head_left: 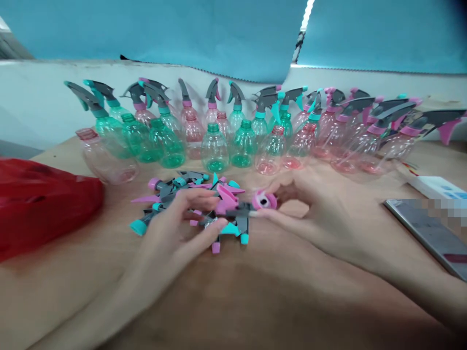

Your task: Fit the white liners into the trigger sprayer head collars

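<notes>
Between the thumb and fingers of my right hand [302, 204] is a trigger spray head [239, 209] with a grey body, a pink trigger and a pink collar [264, 200] whose opening faces me. My left hand [186, 218] is held beside the spray head's trigger end, its thumb and fingers apart; whether it touches the spray head I cannot tell. Behind and below my hands lies a pile of loose spray heads [170, 189] in grey, pink and turquoise, partly hidden by my left hand.
Rows of clear green bottles [242, 146] and pink bottles [270, 153] stand behind the pile, many topped with spray heads. A red plastic bag [44, 204] lies at left. At right are a phone-like flat device [426, 233] and a white box [438, 187]. A white wall rises behind.
</notes>
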